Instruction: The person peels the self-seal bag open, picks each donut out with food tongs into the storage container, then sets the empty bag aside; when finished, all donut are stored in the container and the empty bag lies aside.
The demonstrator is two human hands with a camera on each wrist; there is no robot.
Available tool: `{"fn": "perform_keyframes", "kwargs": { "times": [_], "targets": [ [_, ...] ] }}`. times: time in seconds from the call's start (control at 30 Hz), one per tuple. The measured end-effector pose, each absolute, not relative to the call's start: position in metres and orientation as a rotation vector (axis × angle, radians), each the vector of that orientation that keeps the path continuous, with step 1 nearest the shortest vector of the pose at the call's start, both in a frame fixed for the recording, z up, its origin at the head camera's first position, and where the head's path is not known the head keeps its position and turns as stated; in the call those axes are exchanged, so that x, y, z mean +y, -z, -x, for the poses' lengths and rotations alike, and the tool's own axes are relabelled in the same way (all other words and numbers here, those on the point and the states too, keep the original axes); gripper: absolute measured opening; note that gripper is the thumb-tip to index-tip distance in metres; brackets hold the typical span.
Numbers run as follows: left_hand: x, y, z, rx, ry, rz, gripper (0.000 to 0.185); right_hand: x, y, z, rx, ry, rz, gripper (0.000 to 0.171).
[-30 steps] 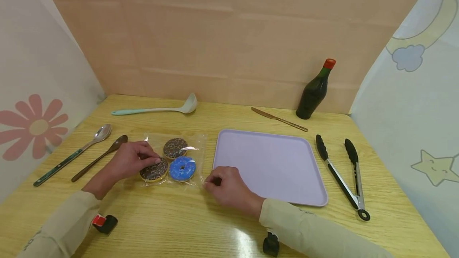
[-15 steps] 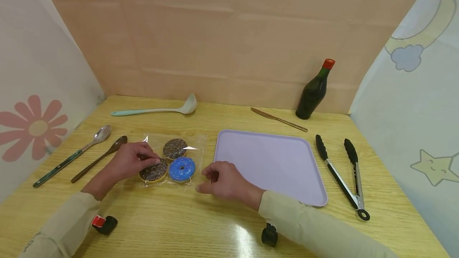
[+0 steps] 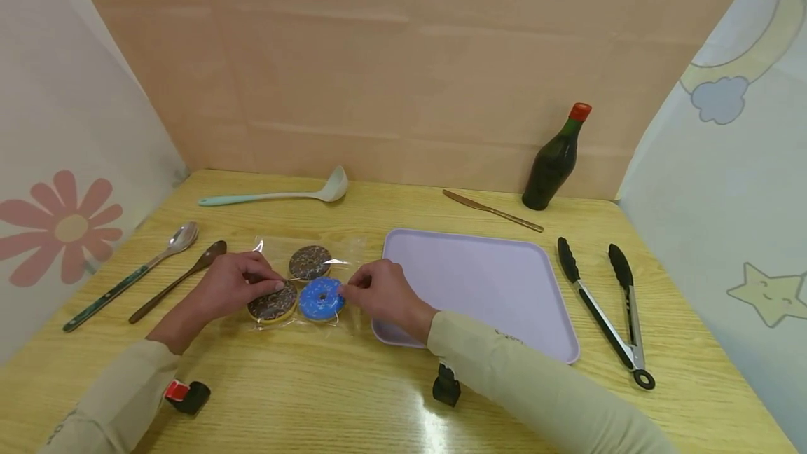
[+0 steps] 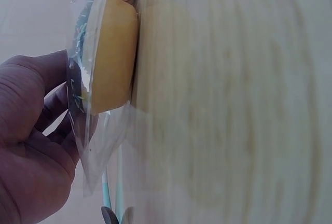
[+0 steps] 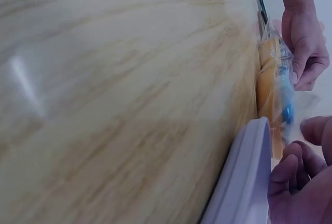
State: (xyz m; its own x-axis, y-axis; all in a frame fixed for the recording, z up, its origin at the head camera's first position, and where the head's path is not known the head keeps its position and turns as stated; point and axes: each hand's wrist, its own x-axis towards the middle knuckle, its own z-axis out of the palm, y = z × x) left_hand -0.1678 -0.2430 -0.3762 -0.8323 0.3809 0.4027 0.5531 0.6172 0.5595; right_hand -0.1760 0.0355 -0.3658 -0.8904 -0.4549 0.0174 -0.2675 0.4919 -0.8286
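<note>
The left hand (image 3: 232, 286) pinches the clear bag (image 3: 345, 266) over its near-left chocolate doughnut (image 3: 272, 305); the right hand (image 3: 386, 294) meets its right side, grip unclear. Wood-grain table (image 3: 302, 384), peach backdrop (image 3: 403, 76) far.

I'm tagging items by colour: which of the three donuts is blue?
The blue donut is the one nearest the right hand; the back donut and the left donut both have brown tops.
</note>
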Motion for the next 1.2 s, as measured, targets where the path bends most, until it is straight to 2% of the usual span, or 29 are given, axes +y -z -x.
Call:
{"fn": "perform_keyframes", "kwargs": {
  "times": [0.47, 1.2],
  "targets": [
    [-0.242, 0.376, 0.169, -2.619, 1.025, 0.746, 0.010, 0.050, 0.374, 0.177, 2.651, 1.373, 0.735, 0.013],
    [-0.246, 0.380, 0.171, -2.597, 1.050, 0.776, 0.010, 0.072, 0.377, 0.177, 2.712, 1.328, 0.598, 0.015]
  ]
}}
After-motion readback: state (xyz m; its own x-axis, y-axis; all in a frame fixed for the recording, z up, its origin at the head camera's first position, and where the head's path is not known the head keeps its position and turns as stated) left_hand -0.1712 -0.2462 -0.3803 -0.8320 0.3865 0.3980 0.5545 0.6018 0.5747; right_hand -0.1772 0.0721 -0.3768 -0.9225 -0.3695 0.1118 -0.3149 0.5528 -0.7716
